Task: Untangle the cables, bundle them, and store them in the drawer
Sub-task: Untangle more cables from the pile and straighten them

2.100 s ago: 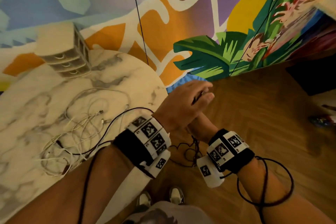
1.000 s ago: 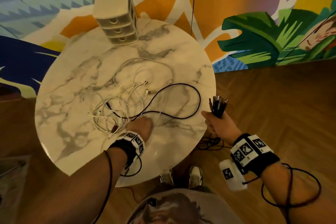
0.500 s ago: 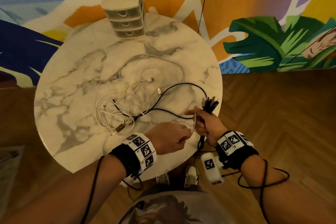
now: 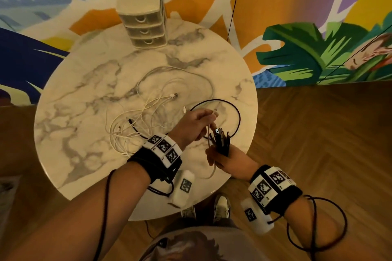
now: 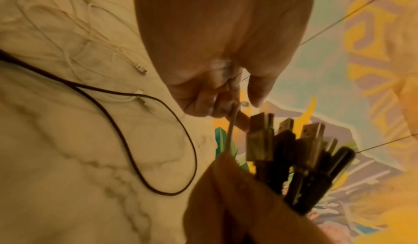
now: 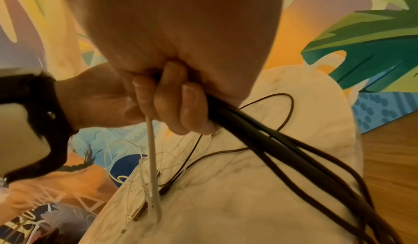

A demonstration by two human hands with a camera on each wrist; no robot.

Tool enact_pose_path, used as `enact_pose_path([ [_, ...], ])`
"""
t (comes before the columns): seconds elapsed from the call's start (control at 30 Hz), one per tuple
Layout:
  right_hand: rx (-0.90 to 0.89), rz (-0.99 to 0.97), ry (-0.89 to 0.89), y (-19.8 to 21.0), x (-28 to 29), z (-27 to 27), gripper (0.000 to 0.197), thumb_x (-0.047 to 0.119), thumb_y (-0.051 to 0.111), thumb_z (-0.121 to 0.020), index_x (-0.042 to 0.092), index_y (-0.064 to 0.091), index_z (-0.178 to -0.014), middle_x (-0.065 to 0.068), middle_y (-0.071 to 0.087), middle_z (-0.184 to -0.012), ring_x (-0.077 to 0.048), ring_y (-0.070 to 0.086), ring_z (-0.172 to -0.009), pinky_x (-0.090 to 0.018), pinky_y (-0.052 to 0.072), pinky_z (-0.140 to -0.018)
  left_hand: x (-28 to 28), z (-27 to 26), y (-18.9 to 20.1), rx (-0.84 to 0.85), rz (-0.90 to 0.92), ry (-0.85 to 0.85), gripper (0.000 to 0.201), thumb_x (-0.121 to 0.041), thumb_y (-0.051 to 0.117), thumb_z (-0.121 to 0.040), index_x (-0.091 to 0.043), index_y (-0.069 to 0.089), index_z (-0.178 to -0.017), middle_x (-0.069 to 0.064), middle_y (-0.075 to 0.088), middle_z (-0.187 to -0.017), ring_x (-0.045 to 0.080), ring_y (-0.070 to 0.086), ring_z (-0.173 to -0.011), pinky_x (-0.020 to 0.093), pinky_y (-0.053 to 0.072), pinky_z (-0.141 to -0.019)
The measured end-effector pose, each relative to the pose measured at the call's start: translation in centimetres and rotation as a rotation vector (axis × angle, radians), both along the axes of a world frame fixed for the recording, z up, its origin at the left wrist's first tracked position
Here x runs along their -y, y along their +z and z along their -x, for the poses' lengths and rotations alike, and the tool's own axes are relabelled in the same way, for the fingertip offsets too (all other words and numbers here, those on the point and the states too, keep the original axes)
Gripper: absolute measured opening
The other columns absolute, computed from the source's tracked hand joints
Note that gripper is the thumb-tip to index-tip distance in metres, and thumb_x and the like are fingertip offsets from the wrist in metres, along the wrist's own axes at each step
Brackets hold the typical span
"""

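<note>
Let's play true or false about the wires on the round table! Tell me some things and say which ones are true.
1. The right hand grips a bunch of black cable ends. True.
2. The left hand is lying flat on the table. False: it is lifted and pinches a white cable beside the black bunch.
3. A pile of white cables lies on the table. True.
4. A drawer of the little drawer box is pulled open. False: all three drawers look closed.
5. One black cable makes a loop on the table. True.
6. The drawer box stands on the floor. False: it stands at the far edge of the table.
</note>
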State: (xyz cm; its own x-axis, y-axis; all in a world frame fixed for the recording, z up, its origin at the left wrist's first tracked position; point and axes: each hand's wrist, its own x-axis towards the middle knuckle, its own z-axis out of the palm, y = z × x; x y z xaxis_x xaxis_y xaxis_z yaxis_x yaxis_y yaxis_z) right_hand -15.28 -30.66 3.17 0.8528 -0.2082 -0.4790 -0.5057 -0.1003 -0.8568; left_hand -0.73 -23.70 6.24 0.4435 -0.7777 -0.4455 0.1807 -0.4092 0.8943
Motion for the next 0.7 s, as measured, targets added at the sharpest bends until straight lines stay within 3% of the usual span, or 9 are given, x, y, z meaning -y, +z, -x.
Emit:
enact_pose_path([
  [0.1,0.017,-0.059,-0.035,0.5,0.0,0.2,0.036,0.03,0.047,-0.098,0.01,0.064,-0.074,0.003,0.044,-0.053,-0.005,0.036,-0.044,-0.017,0.033,-0.048,0.4,-0.3,0.6,-0.012,0.048,0.034,0.018,-0.014,0.047,-0.097,-0.008,0.064,-0.095,0.005,0.058,-0.066,0.009,0.035,-0.045,0.02,0.025,-0.04],
  [0.23,0.113,-0.224,-0.23,1.5,0.4,0.2,0.035,0.024,0.041,-0.1,-0.002,0.063,-0.093,0.001,0.032,-0.044,-0.009,0.026,-0.038,-0.02,0.022,-0.039,-0.1,0.8,0.9,0.098,0.077,0.029,0.016,-0.013,0.053,-0.094,-0.008,0.068,-0.092,0.001,0.062,-0.073,0.006,0.048,-0.052,0.019,0.037,-0.046],
  [0.33,0.147,-0.27,-0.298,2.2,0.4,-0.2,0.03,0.021,0.041,-0.099,0.004,0.06,-0.084,0.003,0.036,-0.044,-0.008,0.028,-0.037,-0.02,0.021,-0.038,-0.2,2.2,0.9,0.061,0.101,0.021,0.016,-0.012,0.054,-0.093,-0.006,0.068,-0.093,0.006,0.059,-0.077,0.004,0.05,-0.052,0.016,0.039,-0.047],
  [0.43,0.17,-0.264,-0.302,2.7,0.5,-0.1,0.03,0.021,0.042,-0.099,0.006,0.054,-0.076,0.003,0.037,-0.046,-0.007,0.03,-0.038,-0.018,0.023,-0.038,0.1,2.1,1.2,0.071,0.104,0.037,0.018,-0.018,0.053,-0.094,-0.014,0.069,-0.089,0.002,0.061,-0.075,0.01,0.049,-0.06,0.017,0.04,-0.052],
  [0.6,0.161,-0.152,-0.223,3.5,0.7,0.6,0.03,0.021,0.042,-0.099,0.002,0.055,-0.08,-0.003,0.035,-0.054,-0.006,0.031,-0.042,-0.018,0.025,-0.042,0.4,2.0,1.4,0.05,0.088,0.061,0.011,-0.014,0.056,-0.092,-0.009,0.062,-0.1,0.0,0.061,-0.069,0.012,0.051,-0.064,0.022,0.043,-0.061],
  [0.7,0.118,-0.113,-0.198,3.4,0.6,0.8,0.03,0.023,0.045,-0.099,0.004,0.056,-0.078,-0.003,0.038,-0.056,-0.004,0.032,-0.042,-0.016,0.027,-0.042,0.8,2.3,1.5,0.057,0.095,0.029,0.007,-0.01,0.059,-0.089,-0.017,0.06,-0.089,0.002,0.06,-0.081,0.009,0.052,-0.073,0.016,0.042,-0.063],
])
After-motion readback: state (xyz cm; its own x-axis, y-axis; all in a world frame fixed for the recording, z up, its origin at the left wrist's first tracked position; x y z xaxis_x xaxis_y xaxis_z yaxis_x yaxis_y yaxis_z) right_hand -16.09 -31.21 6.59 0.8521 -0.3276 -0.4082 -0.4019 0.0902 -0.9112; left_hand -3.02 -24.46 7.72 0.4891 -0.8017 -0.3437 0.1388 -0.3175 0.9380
